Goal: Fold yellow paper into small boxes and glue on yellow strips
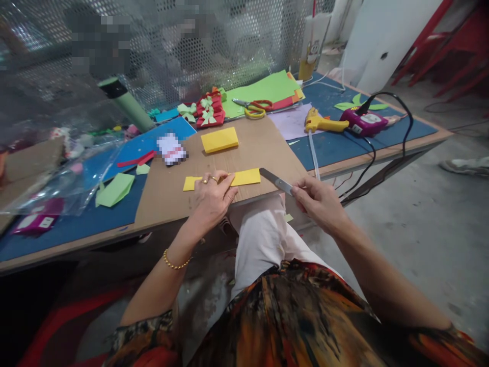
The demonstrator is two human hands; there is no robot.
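Note:
My left hand (214, 199) presses a narrow yellow paper strip (247, 177) down onto a sheet of brown cardboard (164, 201). Its thumb and forefinger are drawn together on the strip, and the fingertips are partly hidden. In my right hand (318, 201) is a utility knife (275, 180), gripped by its handle end. The knife's dark blade reaches left to the strip's right end; whether it touches the paper I cannot tell. Farther back on the cardboard lies a wider folded yellow paper piece (220, 140).
Scissors (254, 107), green paper sheets (263, 92) and red pieces with green bows (209, 111) lie behind the cardboard. To the right are a yellow glue gun (324, 124) and a purple power socket (364, 121) with cords. A green cylinder (128, 106) leans at the left.

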